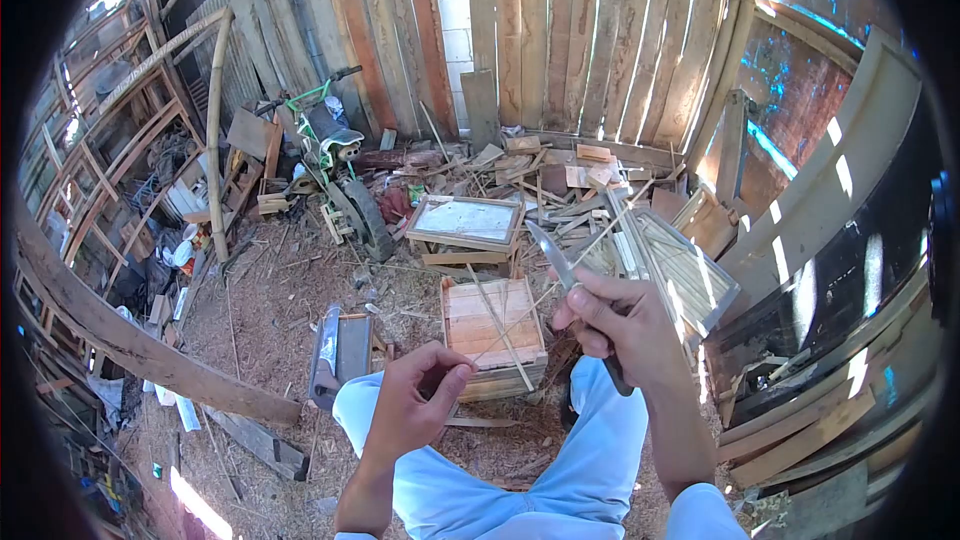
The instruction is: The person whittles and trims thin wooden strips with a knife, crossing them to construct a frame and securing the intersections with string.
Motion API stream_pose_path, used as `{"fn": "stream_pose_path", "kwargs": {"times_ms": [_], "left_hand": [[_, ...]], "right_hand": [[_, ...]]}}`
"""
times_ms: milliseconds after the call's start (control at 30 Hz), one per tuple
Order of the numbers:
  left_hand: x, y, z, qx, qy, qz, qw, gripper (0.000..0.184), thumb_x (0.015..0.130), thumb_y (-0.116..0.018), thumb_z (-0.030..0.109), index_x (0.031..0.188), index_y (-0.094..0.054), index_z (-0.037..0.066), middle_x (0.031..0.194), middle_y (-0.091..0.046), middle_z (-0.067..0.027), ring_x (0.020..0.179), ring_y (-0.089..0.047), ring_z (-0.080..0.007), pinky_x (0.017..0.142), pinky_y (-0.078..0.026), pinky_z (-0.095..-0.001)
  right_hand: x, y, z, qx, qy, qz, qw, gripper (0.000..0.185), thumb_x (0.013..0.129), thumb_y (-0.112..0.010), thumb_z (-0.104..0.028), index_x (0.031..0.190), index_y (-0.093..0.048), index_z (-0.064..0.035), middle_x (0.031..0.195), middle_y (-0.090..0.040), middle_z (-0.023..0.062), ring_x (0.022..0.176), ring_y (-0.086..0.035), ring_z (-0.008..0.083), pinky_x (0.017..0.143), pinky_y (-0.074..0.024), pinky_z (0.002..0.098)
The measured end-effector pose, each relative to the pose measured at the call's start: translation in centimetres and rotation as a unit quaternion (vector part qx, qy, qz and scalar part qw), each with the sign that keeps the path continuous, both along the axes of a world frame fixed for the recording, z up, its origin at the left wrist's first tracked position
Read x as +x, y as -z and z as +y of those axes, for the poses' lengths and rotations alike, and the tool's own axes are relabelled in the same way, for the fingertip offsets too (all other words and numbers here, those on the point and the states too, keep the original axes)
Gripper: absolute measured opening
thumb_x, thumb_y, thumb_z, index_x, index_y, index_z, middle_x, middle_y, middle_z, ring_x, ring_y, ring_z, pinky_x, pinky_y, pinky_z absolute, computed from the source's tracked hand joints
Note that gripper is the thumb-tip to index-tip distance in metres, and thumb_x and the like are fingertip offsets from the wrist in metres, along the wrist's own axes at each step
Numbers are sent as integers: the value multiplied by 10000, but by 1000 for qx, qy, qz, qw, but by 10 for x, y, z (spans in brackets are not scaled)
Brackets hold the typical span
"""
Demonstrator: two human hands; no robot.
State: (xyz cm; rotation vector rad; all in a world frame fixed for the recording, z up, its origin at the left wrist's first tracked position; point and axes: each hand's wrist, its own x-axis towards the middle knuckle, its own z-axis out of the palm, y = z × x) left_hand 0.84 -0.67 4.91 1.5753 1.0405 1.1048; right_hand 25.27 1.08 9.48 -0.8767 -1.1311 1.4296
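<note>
In the head view my right hand (620, 325) is closed around the handle of a knife (552, 255). Its blade points up and to the left. My left hand (420, 395) is closed in a pinch, thumb against fingers, on the near end of a thin strip (515, 323), which looks like bamboo or wood. The strip slants up and right toward the knife. Below it stands a wooden box (490, 315) in front of my knees. Another thin stick (500, 325) lies slanted across that box.
A broad blade (326, 345) rests on a dark box (355, 350) by my left knee. Beyond are a framed panel (465, 219), a small bike (345, 160) and heaped wood scraps (540, 175). A thick wooden beam (130, 340) crosses the left side.
</note>
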Motion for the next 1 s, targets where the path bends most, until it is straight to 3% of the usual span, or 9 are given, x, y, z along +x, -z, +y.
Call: {"fn": "stream_pose_path", "kwargs": {"times_ms": [167, 233, 267, 567, 667, 767, 800, 900, 1000], "left_hand": [[16, -4, 6, 87, -58, 56, 993, 27, 872, -624, 24, 881, -634, 1, 709, -579, -15, 587, -480, -40, 505, -346, -210], [22, -8, 5, 103, -67, 52, 991, 21, 866, -627, 19, 874, -631, 0, 704, -571, -23, 577, -473, -48, 501, -340, -216], [25, -10, 5, 119, -76, 50, 989, 17, 860, -631, 14, 868, -628, 0, 699, -563, -31, 567, -466, -57, 496, -333, -223], [0, -9, -5, 88, -63, 103, 989, 38, 847, -643, 23, 831, -617, 0, 661, -512, -30, 549, -445, -85, 491, -317, -249], [9, -5, 1, 126, -58, 81, 987, 36, 850, -641, 27, 832, -620, 3, 667, -522, -30, 546, -446, -84, 491, -314, -249], [13, -4, 4, 120, -57, 54, 990, 33, 848, -643, 27, 837, -623, 4, 660, -523, -29, 550, -456, -79, 495, -320, -246], [10, -6, 2, 119, -57, 56, 990, 33, 848, -643, 27, 837, -623, 4, 660, -523, -29, 550, -456, -79, 495, -320, -246], [-3, -9, -1, 69, -43, 96, 992, 28, 851, -641, 27, 846, -626, 4, 657, -534, -25, 556, -464, -72, 503, -334, -241], [-10, -2, 0, 80, -32, 93, 992, 30, 858, -637, 32, 853, -630, 3, 672, -564, -21, 573, -486, -62, 516, -351, -224]], "right_hand": [[-14, 14, -3, 11, -15, -9, 1000, 282, 945, -561, -126, 1188, -611, 7, 806, -645, 32, 505, -421, 40, 446, -337, 194], [-30, 21, -10, 6, -95, -76, 993, 278, 946, -564, -137, 1185, -618, -6, 785, -640, 24, 510, -432, 39, 446, -335, 191], [-34, 22, -11, -15, -105, -31, 994, 264, 940, -571, -132, 1162, -627, -1, 747, -629, 13, 514, -442, 32, 439, -325, 192], [11, -1, 1, -30, 58, 37, 997, 211, 923, -606, -163, 976, -683, 26, 636, -547, 9, 480, -409, 30, 424, -297, 194], [-8, 14, -5, -43, -80, -58, 994, 202, 919, -610, -172, 954, -686, 12, 679, -586, 26, 488, -417, 33, 427, -327, 204], [-18, 9, -7, -66, -67, -1, 996, 209, 915, -616, -178, 934, -689, 17, 645, -560, 8, 485, -421, 37, 427, -324, 208], [-7, 16, -1, -63, -60, -21, 996, 259, 925, -598, -156, 1113, -639, 17, 710, -587, 17, 501, -433, 37, 430, -318, 197], [19, 10, 7, -43, -38, 86, 995, 340, 936, -575, -134, 1238, -560, 20, 773, -606, 32, 507, -442, 38, 428, -319, 184], [33, 0, 9, -50, 1, 79, 996, 352, 938, -566, -118, 1260, -537, 21, 787, -611, 39, 493, -446, 35, 415, -338, 175]]}}
